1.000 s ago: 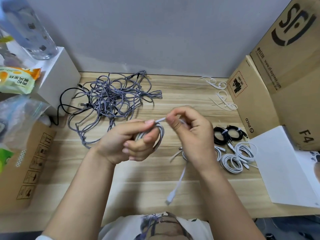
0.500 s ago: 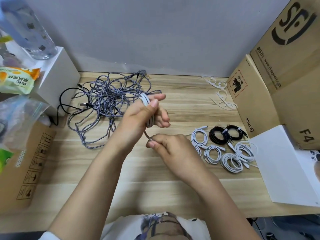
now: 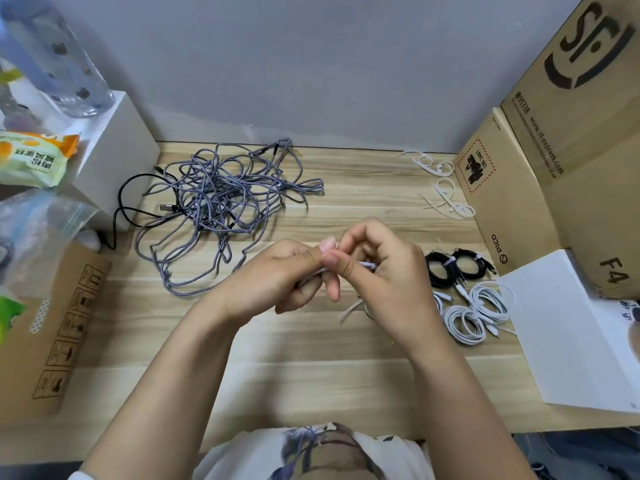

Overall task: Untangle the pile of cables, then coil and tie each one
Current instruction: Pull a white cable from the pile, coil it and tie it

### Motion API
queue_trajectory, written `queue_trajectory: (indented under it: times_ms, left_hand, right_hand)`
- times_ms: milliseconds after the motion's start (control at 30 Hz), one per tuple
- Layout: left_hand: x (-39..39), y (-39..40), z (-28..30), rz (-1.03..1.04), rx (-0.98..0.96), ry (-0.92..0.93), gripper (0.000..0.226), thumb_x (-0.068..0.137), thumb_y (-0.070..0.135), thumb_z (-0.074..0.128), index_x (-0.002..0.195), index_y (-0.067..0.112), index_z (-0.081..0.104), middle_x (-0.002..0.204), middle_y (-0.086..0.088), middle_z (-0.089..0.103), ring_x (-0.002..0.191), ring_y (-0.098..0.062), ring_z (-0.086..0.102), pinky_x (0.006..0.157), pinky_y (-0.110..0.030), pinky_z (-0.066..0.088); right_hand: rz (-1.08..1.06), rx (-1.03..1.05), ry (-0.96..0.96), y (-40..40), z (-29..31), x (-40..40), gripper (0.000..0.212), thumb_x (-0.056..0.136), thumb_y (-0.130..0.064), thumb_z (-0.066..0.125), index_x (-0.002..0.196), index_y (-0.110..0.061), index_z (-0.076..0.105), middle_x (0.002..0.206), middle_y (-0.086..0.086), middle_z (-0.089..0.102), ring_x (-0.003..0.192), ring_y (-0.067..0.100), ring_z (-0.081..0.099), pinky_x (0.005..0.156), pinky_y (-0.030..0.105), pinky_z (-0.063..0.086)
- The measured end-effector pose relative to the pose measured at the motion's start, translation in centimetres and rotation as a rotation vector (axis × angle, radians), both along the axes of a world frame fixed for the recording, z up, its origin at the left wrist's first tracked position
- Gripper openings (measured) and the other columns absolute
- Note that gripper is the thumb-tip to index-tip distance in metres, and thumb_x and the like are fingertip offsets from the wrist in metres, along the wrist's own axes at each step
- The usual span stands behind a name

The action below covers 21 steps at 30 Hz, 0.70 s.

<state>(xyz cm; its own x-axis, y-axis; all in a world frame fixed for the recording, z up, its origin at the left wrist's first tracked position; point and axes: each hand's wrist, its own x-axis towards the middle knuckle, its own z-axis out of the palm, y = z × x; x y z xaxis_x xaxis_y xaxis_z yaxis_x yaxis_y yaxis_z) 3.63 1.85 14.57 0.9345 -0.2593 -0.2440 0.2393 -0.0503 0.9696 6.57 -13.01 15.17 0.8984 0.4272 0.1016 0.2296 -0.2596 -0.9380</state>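
your left hand (image 3: 277, 275) and right hand (image 3: 384, 271) are together pinching a white cable (image 3: 367, 265) above the middle of the tabletop (image 3: 311, 358).

bare forearms, white printed t-shirt (image 3: 242, 455)

View: single head-worn wide-angle camera, no second view to share with.
Position: above the near edge of the wooden desk (image 3: 311, 358), over the wearer's own chest.
Direction: forward and down, toward the far edge and the grey wall (image 3: 311, 64).
Nearness: close; left hand (image 3: 277, 275) and right hand (image 3: 384, 271) at mid-frame, forearms running off the bottom.
Coverage: whole desk width, from white box (image 3: 117, 157) at the far left corner to cardboard boxes (image 3: 554, 168) along the right edge.
Distortion: edges bowed.
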Motion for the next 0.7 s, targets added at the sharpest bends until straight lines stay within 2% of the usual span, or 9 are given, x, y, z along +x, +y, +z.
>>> queue_trajectory:
  times_ms: [67,133,200,233,267,333,467,600,700]
  left_hand:
    - [-0.1,0.2,-0.1,-0.026,-0.063,0.027,0.051,0.088,0.047,0.039,0.053,0.017,0.062,0.032,0.005,0.027,0.033,-0.011,0.02,0.039,-0.018,0.02]
    - [-0.1,0.3,-0.1,-0.071,-0.161,0.032,0.05,0.085,0.054,0.051,0.053,0.018,0.061,0.032,0.008,0.026,0.033,-0.01,0.018,0.04,-0.02,0.016]
    - [-0.2,0.3,-0.1,-0.138,-0.283,0.022,0.05,0.08,0.06,0.054,0.053,0.018,0.061,0.033,0.012,0.024,0.034,-0.008,0.018,0.041,-0.02,0.017]
    - [-0.2,0.3,-0.1,-0.167,-0.344,0.022,0.051,0.081,0.06,0.053,0.053,0.018,0.061,0.034,0.012,0.023,0.035,-0.008,0.018,0.041,-0.017,0.019]
    - [-0.3,0.2,-0.1,-0.19,-0.401,0.026,0.051,0.082,0.059,0.052,0.053,0.018,0.061,0.034,0.01,0.02,0.035,-0.008,0.017,0.041,-0.015,0.022]
    - [-0.2,-0.1,0.1,-0.228,-0.496,0.037,0.051,0.083,0.059,0.052,0.052,0.019,0.062,0.034,0.009,0.02,0.036,-0.01,0.014,0.041,-0.012,0.026]
    - [0.0,-0.8,0.5,-0.29,-0.633,0.032,0.052,0.086,0.06,0.048,0.052,0.024,0.062,0.036,0.016,0.025,0.036,-0.01,0.01,0.038,-0.015,0.023]
    - [0.5,-1.8,0.5,-0.273,-0.687,0.039,0.055,0.088,0.06,0.04,0.05,0.026,0.06,0.035,0.007,0.018,0.032,-0.014,0.009,0.039,-0.016,0.029]
    - [0.6,-2.9,0.6,-0.101,-0.643,0.05,0.061,0.088,0.057,0.041,0.039,0.023,0.052,0.027,0.011,0.025,0.023,-0.011,0.023,0.038,-0.014,0.034]
  right_hand:
    - [0.037,0.102,0.125,-0.1,-0.4,0.4,0.029,0.073,-0.038,0.076,0.078,-0.026,0.05,0.051,0.0,0.059,0.049,0.01,0.045,0.052,0.022,0.036]
    - [0.093,0.128,0.211,-0.2,-1.0,0.8,0.042,0.061,-0.064,0.073,0.081,-0.032,0.054,0.062,0.014,0.059,0.049,0.026,0.049,0.053,0.029,0.037]
    - [0.187,0.152,0.273,-0.1,-1.0,0.9,0.054,0.057,-0.077,0.063,0.082,-0.029,0.058,0.06,0.001,0.06,0.045,0.002,0.049,0.05,0.013,0.037]
    - [0.245,0.172,0.298,-0.1,-0.7,0.7,0.058,0.06,-0.077,0.058,0.082,-0.024,0.059,0.057,-0.005,0.061,0.043,-0.002,0.05,0.048,0.006,0.036]
    - [0.302,0.198,0.319,0.0,-0.5,0.6,0.06,0.065,-0.074,0.054,0.079,-0.016,0.058,0.053,-0.009,0.062,0.045,-0.003,0.052,0.048,0.004,0.037]
    - [0.38,0.279,0.346,0.2,-0.1,0.2,0.05,0.073,-0.068,0.049,0.069,-0.019,0.061,0.052,-0.01,0.062,0.052,0.0,0.058,0.052,0.005,0.04]
    - [0.357,0.412,0.429,0.8,1.1,-0.5,0.036,0.075,-0.05,0.065,0.052,-0.022,0.065,0.055,0.002,0.064,0.05,0.024,0.063,0.05,0.037,0.054]
    - [0.183,0.442,0.442,0.9,1.1,-0.6,0.037,0.076,-0.034,0.066,0.045,-0.015,0.062,0.048,0.009,0.06,0.044,0.045,0.059,0.039,0.042,0.051]
    - [0.119,0.442,0.396,0.6,0.4,-0.2,0.04,0.079,-0.024,0.069,0.041,-0.013,0.059,0.043,0.014,0.056,0.039,0.044,0.056,0.037,0.03,0.047]
